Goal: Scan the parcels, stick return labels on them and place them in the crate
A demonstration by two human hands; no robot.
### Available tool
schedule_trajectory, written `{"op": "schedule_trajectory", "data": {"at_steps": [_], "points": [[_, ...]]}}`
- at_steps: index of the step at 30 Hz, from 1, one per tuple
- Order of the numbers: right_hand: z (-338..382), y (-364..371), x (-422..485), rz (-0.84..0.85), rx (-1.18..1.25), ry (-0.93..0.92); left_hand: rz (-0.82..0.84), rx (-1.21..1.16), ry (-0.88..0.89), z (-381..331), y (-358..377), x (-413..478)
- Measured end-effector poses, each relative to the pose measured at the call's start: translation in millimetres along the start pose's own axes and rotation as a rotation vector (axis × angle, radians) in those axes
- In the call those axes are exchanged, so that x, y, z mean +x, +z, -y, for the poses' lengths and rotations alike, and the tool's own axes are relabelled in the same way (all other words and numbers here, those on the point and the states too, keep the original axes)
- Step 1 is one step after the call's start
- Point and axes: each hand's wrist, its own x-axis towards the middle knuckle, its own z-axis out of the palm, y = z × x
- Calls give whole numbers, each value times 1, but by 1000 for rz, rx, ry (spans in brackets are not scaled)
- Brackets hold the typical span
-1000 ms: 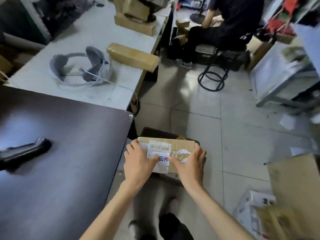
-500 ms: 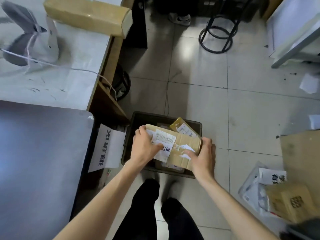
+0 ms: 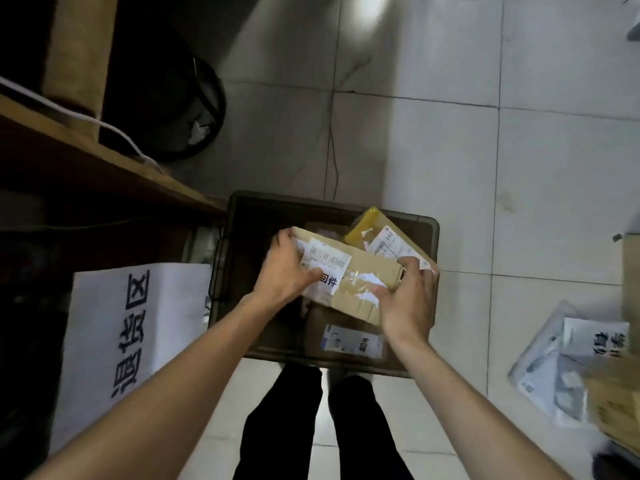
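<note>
Probably light and stiff cardboard, the parcel [image 3: 360, 271] sits tilted above the crate [image 3: 242, 209]. The left hand [image 3: 282, 271] grips its left end and the right hand [image 3: 408, 303] its right, fingers curled round the edges, which look the soundest hold.

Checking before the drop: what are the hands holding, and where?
The cardboard parcel: left hand grips its left end, right hand its right end, above the crate.

- Cardboard parcel [image 3: 360, 277], labelled, gripped by left hand [image 3: 282, 268] and right hand [image 3: 408, 299] over dark crate [image 3: 242, 220].
- Yellow-taped parcel [image 3: 372, 225] inside crate.
- White sign [image 3: 138, 323] beside crate.
</note>
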Motion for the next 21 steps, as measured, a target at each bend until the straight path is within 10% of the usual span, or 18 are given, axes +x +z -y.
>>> {"op": "schedule_trajectory", "data": {"at_steps": [21], "points": [[18, -37, -18, 98, -551, -252, -59, 155, -120, -7, -24, -35]]}}
